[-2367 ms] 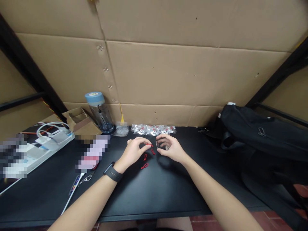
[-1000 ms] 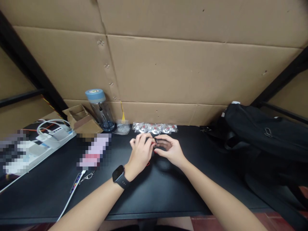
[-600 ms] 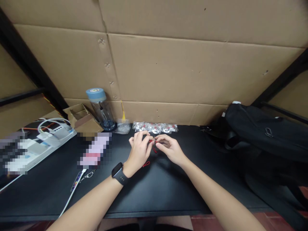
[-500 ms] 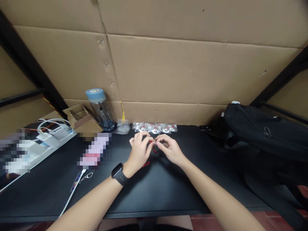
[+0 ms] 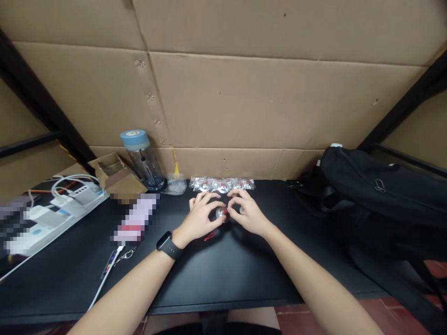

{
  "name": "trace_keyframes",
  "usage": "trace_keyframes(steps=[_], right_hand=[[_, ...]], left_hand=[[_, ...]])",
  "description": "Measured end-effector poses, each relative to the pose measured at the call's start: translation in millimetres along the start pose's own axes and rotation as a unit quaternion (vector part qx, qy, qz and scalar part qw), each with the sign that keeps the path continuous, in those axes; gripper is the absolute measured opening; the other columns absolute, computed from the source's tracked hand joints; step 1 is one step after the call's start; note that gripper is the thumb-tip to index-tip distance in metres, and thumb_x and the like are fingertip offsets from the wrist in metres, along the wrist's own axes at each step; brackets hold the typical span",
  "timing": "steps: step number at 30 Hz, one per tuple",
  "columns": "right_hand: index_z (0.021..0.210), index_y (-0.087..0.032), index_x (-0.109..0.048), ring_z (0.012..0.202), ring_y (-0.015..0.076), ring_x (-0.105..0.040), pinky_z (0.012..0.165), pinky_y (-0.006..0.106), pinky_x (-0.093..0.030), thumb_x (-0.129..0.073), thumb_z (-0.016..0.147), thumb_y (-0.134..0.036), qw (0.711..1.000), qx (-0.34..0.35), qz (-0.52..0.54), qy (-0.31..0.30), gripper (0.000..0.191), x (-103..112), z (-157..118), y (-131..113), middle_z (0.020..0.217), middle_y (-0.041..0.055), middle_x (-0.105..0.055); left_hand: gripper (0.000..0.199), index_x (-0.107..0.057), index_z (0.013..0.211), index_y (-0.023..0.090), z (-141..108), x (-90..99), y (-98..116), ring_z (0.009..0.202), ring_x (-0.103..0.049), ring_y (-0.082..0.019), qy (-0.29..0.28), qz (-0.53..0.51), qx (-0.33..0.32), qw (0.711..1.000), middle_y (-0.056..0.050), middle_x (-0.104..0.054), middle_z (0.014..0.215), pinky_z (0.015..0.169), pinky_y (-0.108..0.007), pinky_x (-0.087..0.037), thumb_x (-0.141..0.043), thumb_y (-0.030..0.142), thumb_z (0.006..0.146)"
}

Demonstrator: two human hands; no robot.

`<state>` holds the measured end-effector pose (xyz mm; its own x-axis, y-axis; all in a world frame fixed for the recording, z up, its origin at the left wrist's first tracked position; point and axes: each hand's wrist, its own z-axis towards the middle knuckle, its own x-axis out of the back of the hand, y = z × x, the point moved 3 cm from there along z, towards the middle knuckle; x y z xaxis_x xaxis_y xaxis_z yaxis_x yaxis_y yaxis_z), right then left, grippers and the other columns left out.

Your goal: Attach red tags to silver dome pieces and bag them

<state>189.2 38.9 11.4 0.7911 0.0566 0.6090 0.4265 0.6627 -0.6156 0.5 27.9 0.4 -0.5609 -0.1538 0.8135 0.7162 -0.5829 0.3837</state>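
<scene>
Near the middle of the black table (image 5: 223, 274), my left hand (image 5: 202, 216) pinches a small round silver disc (image 5: 220, 213) by its edge, between thumb and fingers. My right hand (image 5: 247, 213) meets it from the right, with thumb and forefinger closed on a bit of red cord at the disc's face. A loop of red cord (image 5: 209, 237) lies on the table just below my left hand. Beyond both hands, several clear packets (image 5: 220, 185) with silver discs and red parts are lined up along the cardboard wall.
At the left are a power strip (image 5: 52, 226) with white cables, an open cardboard box (image 5: 120, 174), a blue-lidded bottle (image 5: 145, 163) and a blurred phone (image 5: 138, 218) on a cable. A black bag (image 5: 377, 195) fills the right side.
The disc has turned from edge-on to face the camera. My left hand's fingers have spread wider around it. The whole view has shifted slightly.
</scene>
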Motion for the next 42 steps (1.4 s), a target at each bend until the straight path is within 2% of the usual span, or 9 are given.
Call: trace_keyframes(steps=[4, 7, 12, 18, 24, 29, 32, 37, 42], right_hand=[[0.082, -0.021, -0.066, 0.117, 0.024, -0.056, 0.104, 0.041, -0.043, -0.065, 0.085, -0.017, 1.0, -0.004, -0.013, 0.007, 0.006, 8, 2, 1, 0.121, 0.0078, -0.057], [0.078, -0.021, -0.067, 0.117, 0.0251, -0.056, 0.106, 0.042, -0.042, -0.068, 0.081, -0.016, 0.999, -0.004, -0.041, -0.025, 0.006, 17, 1, 2, 0.122, 0.0074, -0.058], [0.073, -0.021, -0.07, 0.121, 0.0267, -0.054, 0.105, 0.041, -0.044, -0.073, 0.076, -0.015, 0.989, -0.003, -0.072, -0.126, 0.008, 26, -3, 4, 0.123, 0.0068, -0.059], [0.085, -0.023, -0.074, 0.105, 0.023, -0.062, 0.095, 0.036, -0.048, -0.074, 0.08, -0.02, 0.973, -0.004, -0.077, -0.218, 0.006, 27, -8, 11, 0.112, 0.0052, -0.065], [0.114, -0.025, -0.069, 0.107, 0.0259, -0.062, 0.096, 0.038, -0.047, -0.079, 0.069, -0.01, 0.97, -0.074, -0.148, -0.177, 0.049, 40, -10, 40, 0.111, 0.0061, -0.069], [0.108, -0.023, -0.071, 0.096, 0.0228, -0.065, 0.087, 0.033, -0.049, -0.08, 0.07, -0.013, 0.961, -0.104, -0.159, -0.201, 0.04, 40, -11, 52, 0.102, 0.0049, -0.071], [0.106, -0.024, -0.071, 0.092, 0.0217, -0.065, 0.084, 0.031, -0.048, -0.079, 0.069, -0.013, 0.96, -0.101, -0.174, -0.195, 0.039, 40, -10, 50, 0.1, 0.0043, -0.07], [0.103, -0.023, -0.071, 0.089, 0.0195, -0.065, 0.082, 0.028, -0.048, -0.075, 0.065, -0.01, 0.968, -0.087, -0.174, -0.158, 0.04, 41, -7, 42, 0.099, 0.0034, -0.069], [0.106, -0.024, -0.068, 0.087, 0.0172, -0.064, 0.077, 0.028, -0.051, -0.074, 0.071, -0.012, 0.992, -0.049, -0.075, -0.094, 0.037, 39, -1, 30, 0.104, 0.0029, -0.068]], left_hand=[[0.028, -0.067, 0.121, 0.034, 1, -3.0, -5, 0.128, -0.043, -0.027, -0.01, -0.004, 0.004, 1.0, -0.003, -0.06, 0.134, 0.097, -0.044, -0.033, -0.052, 0.044, 0.099], [0.029, -0.065, 0.12, 0.031, 1, -2.1, -10, 0.118, -0.05, -0.023, -0.01, -0.009, 0.024, 1.0, -0.003, -0.064, 0.124, 0.093, -0.041, -0.035, -0.04, 0.034, 0.104], [0.02, -0.069, 0.111, 0.03, -2, -3.8, -2, 0.104, -0.054, -0.021, -0.074, 0.019, -0.059, 0.995, -0.001, -0.068, 0.101, 0.087, -0.036, -0.036, -0.06, 0.028, 0.093], [0.016, -0.073, 0.104, 0.031, -5, -5.0, 10, 0.102, -0.055, -0.021, -0.086, 0.047, -0.105, 0.99, -0.002, -0.069, 0.093, 0.082, -0.036, -0.035, -0.059, 0.031, 0.095], [0.008, -0.069, 0.091, 0.025, -4, -6.4, -2, 0.102, -0.054, -0.022, -0.072, 0.068, -0.076, 0.992, -0.002, -0.07, 0.096, 0.083, -0.037, -0.033, -0.063, 0.028, 0.094], [0.011, -0.066, 0.103, 0.025, -4, -13.2, -7, 0.105, -0.051, -0.023, -0.046, 0.115, -0.028, 0.992, -0.003, -0.067, 0.106, 0.081, -0.037, -0.032, -0.066, 0.031, 0.093], [0.008, -0.067, 0.099, 0.024, -4, -17.6, -5, 0.107, -0.05, -0.023, -0.035, 0.118, -0.028, 0.992, -0.004, -0.064, 0.106, 0.081, -0.036, -0.031, -0.064, 0.03, 0.094], [0.008, -0.064, 0.091, 0.022, -1, -18.9, -2, 0.105, -0.051, -0.022, -0.027, 0.097, -0.019, 0.995, -0.003, -0.066, 0.098, 0.082, -0.037, -0.029, -0.059, 0.022, 0.097], [0.008, -0.063, 0.096, 0.024, 3, -10.7, -6, 0.101, -0.057, -0.019, -0.019, 0.011, 0.053, 0.998, 0.0, -0.071, 0.098, 0.083, -0.037, -0.027, -0.056, 0.027, 0.099]])
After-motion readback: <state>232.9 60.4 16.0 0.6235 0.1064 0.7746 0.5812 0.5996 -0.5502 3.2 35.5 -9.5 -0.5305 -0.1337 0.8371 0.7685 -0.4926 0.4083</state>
